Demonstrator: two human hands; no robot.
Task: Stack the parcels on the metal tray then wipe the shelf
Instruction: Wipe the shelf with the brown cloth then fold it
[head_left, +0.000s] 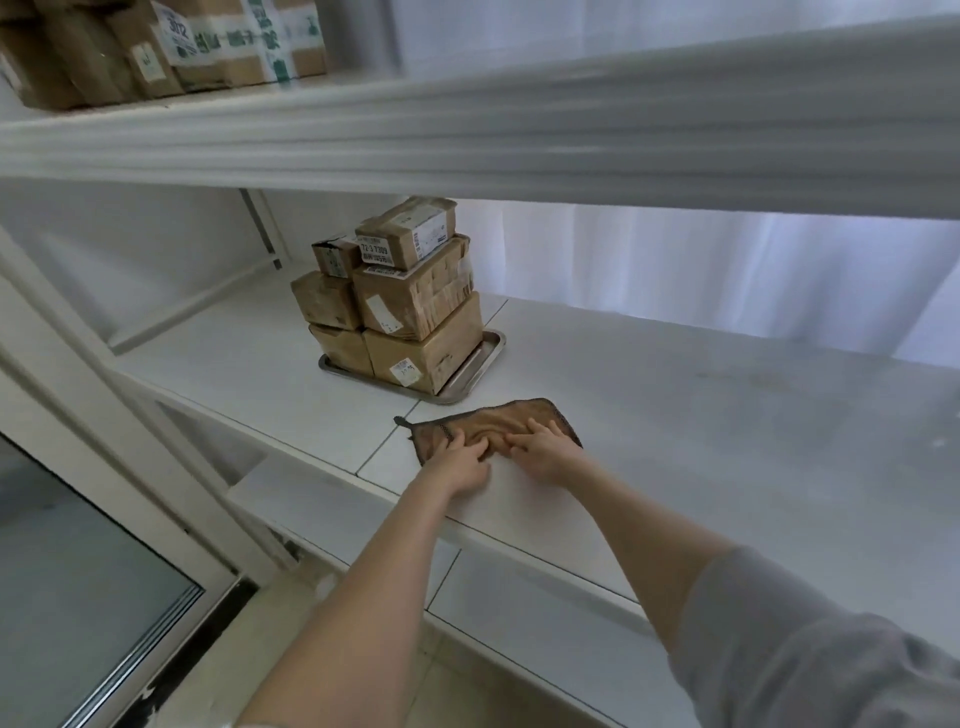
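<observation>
Several brown cardboard parcels (410, 306) stand stacked in three layers on a metal tray (475, 371) on the white shelf (701, 415). A brown cloth (501, 421) with a dark edge lies flat on the shelf just in front of the tray. My left hand (460, 465) presses on the cloth's near left part with fingers spread. My right hand (543, 449) presses on its near right part, fingers straight. The two hands almost touch and cover the cloth's near edge.
An upper shelf (467, 130) overhangs close above, with more taped parcels (156, 47) at its far left. A white frame upright (78, 374) and a glass door panel (78, 597) are at the left. A lower shelf (519, 597) sits below the hands.
</observation>
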